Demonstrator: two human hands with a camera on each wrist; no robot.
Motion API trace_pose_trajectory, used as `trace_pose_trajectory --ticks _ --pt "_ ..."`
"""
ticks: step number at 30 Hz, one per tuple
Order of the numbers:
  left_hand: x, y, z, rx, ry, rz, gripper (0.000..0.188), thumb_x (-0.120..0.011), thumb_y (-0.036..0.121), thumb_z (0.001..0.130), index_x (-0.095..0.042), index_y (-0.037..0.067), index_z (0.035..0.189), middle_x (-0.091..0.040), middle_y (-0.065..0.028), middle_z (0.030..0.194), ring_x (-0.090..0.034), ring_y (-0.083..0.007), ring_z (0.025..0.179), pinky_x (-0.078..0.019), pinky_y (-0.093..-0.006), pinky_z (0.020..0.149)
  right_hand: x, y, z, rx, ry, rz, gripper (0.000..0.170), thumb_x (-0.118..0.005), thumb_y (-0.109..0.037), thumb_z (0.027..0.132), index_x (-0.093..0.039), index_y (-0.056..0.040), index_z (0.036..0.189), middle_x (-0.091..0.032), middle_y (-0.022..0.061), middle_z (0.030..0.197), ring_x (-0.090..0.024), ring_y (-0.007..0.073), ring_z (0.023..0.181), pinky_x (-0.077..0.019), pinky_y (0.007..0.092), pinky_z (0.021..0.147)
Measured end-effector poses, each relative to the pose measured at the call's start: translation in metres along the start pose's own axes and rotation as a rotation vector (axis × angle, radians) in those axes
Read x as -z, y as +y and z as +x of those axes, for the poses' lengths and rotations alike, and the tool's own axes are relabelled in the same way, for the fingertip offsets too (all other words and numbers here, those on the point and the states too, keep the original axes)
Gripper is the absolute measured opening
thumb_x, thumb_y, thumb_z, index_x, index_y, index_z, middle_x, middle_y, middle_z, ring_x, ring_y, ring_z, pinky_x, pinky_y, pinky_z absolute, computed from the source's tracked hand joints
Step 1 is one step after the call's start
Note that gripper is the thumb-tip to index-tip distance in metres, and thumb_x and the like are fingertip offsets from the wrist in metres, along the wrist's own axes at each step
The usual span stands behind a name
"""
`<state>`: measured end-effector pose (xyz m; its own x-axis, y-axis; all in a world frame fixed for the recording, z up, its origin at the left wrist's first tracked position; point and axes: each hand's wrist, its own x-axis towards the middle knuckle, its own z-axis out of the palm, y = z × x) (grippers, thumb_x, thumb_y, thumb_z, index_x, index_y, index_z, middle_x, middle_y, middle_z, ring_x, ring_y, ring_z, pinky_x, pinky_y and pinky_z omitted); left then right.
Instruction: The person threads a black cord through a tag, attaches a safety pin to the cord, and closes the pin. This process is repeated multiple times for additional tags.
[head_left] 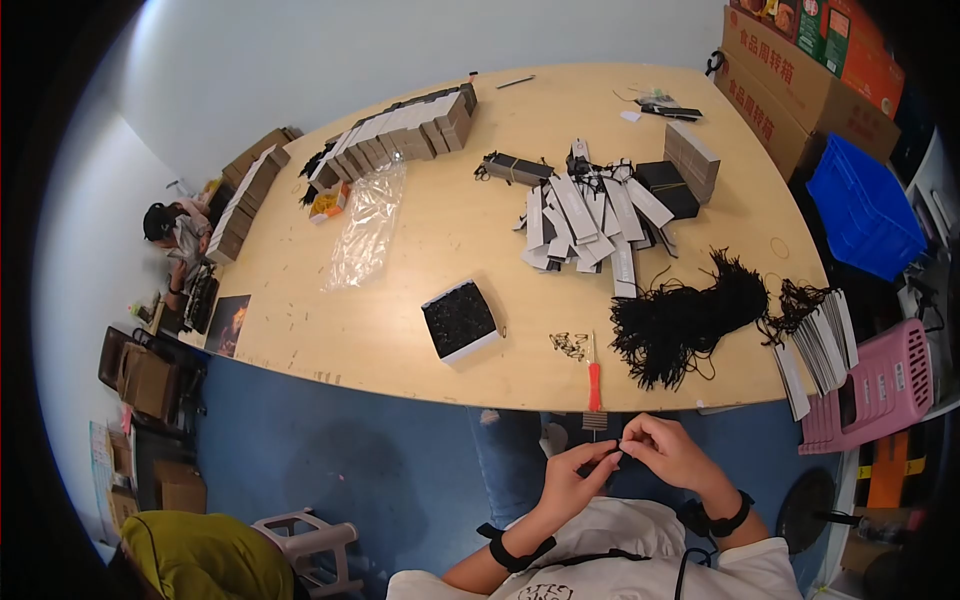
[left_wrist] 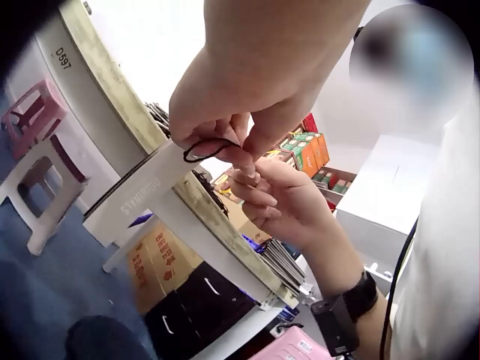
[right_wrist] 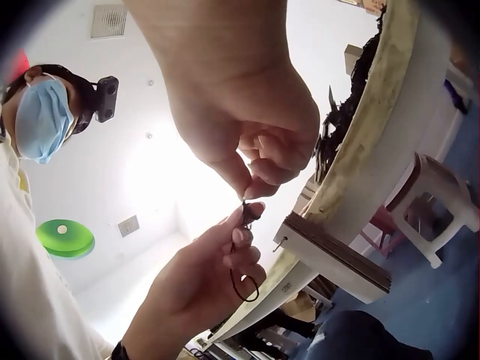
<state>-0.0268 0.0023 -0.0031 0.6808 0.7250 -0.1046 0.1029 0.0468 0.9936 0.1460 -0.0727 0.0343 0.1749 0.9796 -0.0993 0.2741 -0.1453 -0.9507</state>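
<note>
Filling the middle of the head view, a pale wooden table [head_left: 350,335] stretches out in front of the seated person. Along its far left side stands a row of grey stacks [head_left: 405,132]. Right of centre lies a loose pile of white tags [head_left: 575,205], and nearer the front edge spreads a heap of black cords [head_left: 685,320]. A fan of corded tags [head_left: 828,340] lies at the right-hand edge, beside that heap. Near the front edge, left of the heap, sits a small white box [head_left: 472,346] filled with black bits.

The left hand [head_left: 572,480] and the right hand [head_left: 662,452] meet just in front of the table edge, fingertips touching. The left pinches a black cord [left_wrist: 189,156] between thumb and forefinger; its other fingers are curled. The right closes thumb and forefinger on the same cord's end, though the very tip is too small to make out. A bundle of tags [right_wrist: 330,262] shows just beside the left fingers; whether they grip it directly cannot be told. A red-handled tool [head_left: 594,385] lies at the table's front edge, with small metal pins [head_left: 570,345] scattered just to its left.
</note>
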Motion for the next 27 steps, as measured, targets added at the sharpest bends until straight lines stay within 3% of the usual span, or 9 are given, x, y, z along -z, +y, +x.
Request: trace_pose_trajectory --ticks 10,12,15,19,22,24,27 --pt "0.01 0.006 0.006 0.033 -0.197 0.04 0.016 -0.061 0.009 0.094 -0.067 -0.004 0.101 -0.068 -0.0055 0.085 -0.063 -0.0084 0.073 -0.0522 -0.0227 0.063 -0.001 0.007 -0.002 -0.034 -0.037 0.081 0.013 -0.063 -0.012 0.091 -0.057 -0.0007 0.095 -0.057 0.0023 0.074 -0.05 0.0078 0.064 -0.0418 0.0245 0.058" --pt "0.011 -0.001 0.005 0.155 -0.276 -0.119 0.017 -0.058 0.014 0.096 -0.064 0.001 0.106 -0.065 -0.0024 0.081 -0.058 -0.005 0.069 -0.0468 -0.0196 0.058 -0.003 0.01 -0.003 -0.051 -0.044 0.128 0.013 -0.063 -0.012 0.092 -0.057 -0.0005 0.095 -0.058 0.0016 0.075 -0.05 0.0072 0.066 -0.0421 0.0242 0.058" --pt "0.01 -0.01 0.004 0.175 -0.247 -0.326 0.019 -0.056 0.019 0.098 -0.063 0.003 0.107 -0.063 -0.0001 0.084 -0.057 -0.0038 0.074 -0.0458 -0.0179 0.063 -0.008 0.011 -0.006 -0.032 0.019 0.288 0.014 -0.064 -0.011 0.091 -0.057 -0.0001 0.096 -0.059 0.0008 0.077 -0.05 0.0065 0.069 -0.0426 0.0231 0.06" --pt "0.009 -0.009 0.001 0.255 -0.288 -0.336 0.02 -0.054 0.022 0.1 -0.061 0.005 0.107 -0.063 0.0013 0.086 -0.056 -0.0039 0.08 -0.0458 -0.0177 0.068 -0.002 0.008 -0.01 -0.095 -0.049 0.227 0.015 -0.065 -0.011 0.091 -0.056 0.0003 0.095 -0.059 0.0012 0.078 -0.051 0.0069 0.071 -0.043 0.023 0.061" --pt "0.002 -0.006 -0.001 0.265 -0.232 -0.39 0.017 -0.054 0.015 0.099 -0.061 0.0 0.102 -0.062 -0.0012 0.086 -0.057 -0.0064 0.079 -0.0476 -0.0215 0.073 -0.005 0.009 -0.009 -0.087 -0.035 0.176 0.015 -0.065 -0.011 0.091 -0.056 0.0008 0.095 -0.059 0.0023 0.077 -0.051 0.0074 0.069 -0.0432 0.0238 0.061" --pt "-0.004 -0.009 -0.003 0.124 -0.116 -0.328 0.018 -0.054 0.019 0.1 -0.06 0.002 0.101 -0.062 0.0001 0.084 -0.056 -0.004 0.076 -0.0466 -0.0187 0.065 -0.008 0.01 -0.009 -0.078 -0.017 0.14 0.015 -0.065 -0.01 0.091 -0.056 0.001 0.095 -0.059 0.003 0.077 -0.051 0.0078 0.068 -0.0432 0.0243 0.06" --pt "-0.009 0.0 -0.009 0.065 -0.01 -0.169 0.016 -0.053 0.016 0.099 -0.059 0.001 0.099 -0.061 -0.0007 0.083 -0.056 -0.0047 0.073 -0.0473 -0.0198 0.062 -0.015 0.013 -0.01 -0.086 0.019 0.121 0.015 -0.064 -0.011 0.09 -0.056 0.0011 0.094 -0.061 0.0044 0.078 -0.053 0.0083 0.069 -0.0449 0.025 0.062"
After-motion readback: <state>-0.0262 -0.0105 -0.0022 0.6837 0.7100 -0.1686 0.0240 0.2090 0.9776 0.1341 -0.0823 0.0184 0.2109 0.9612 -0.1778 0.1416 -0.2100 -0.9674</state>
